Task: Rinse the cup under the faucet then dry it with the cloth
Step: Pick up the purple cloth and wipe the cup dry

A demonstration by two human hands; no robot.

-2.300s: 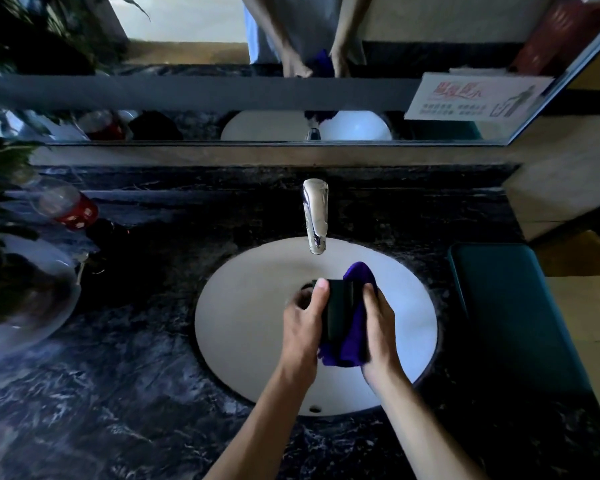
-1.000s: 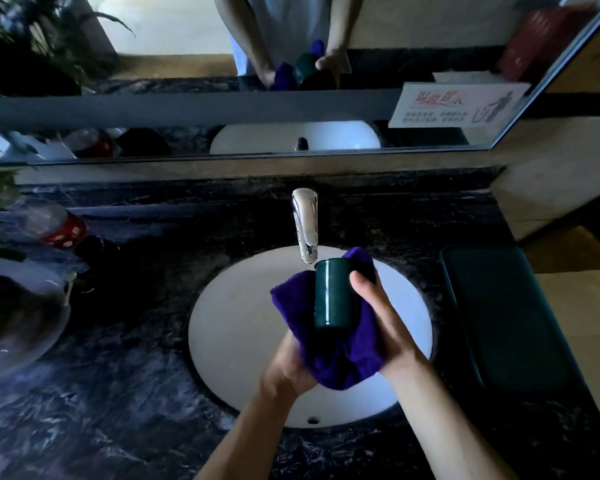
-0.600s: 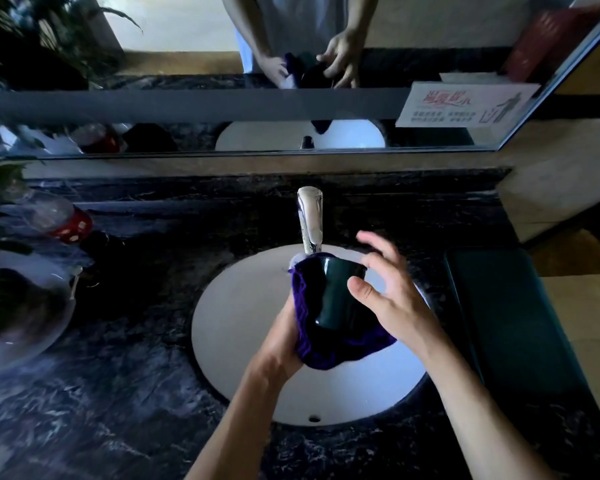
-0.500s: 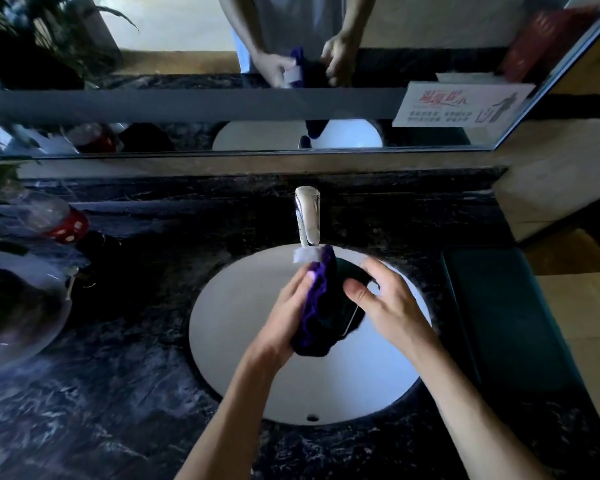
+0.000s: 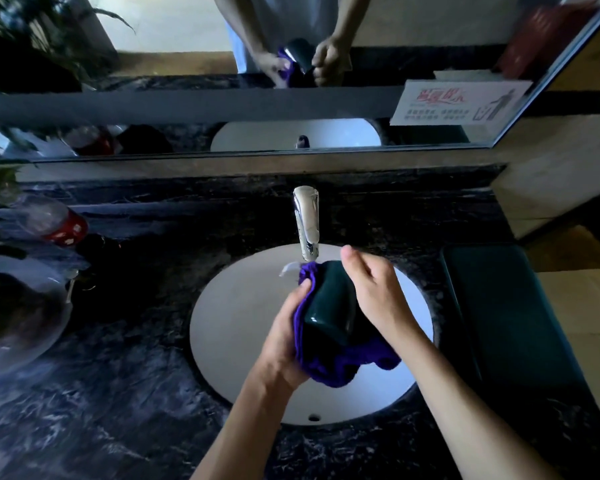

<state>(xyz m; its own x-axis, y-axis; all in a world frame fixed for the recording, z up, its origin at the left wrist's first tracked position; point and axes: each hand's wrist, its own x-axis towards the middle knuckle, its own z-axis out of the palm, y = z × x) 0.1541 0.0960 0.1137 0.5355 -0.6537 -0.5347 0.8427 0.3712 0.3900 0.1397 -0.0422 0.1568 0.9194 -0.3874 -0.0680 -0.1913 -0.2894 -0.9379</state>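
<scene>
L hand (image 5: 284, 344) gripping purple cloth (image 5: 329, 367) wrapped under dark green cup (image 5: 329, 311); R hand (image 5: 374, 292) curling round cup's side, over sink (image 5: 243, 327), below faucet (image 5: 306, 220).

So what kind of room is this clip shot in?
Most likely a shared or public washroom. A white round basin is set under a dark marble counter with a chrome faucet, a wide wall mirror runs above it, and a printed notice is stuck on the glass.
</scene>
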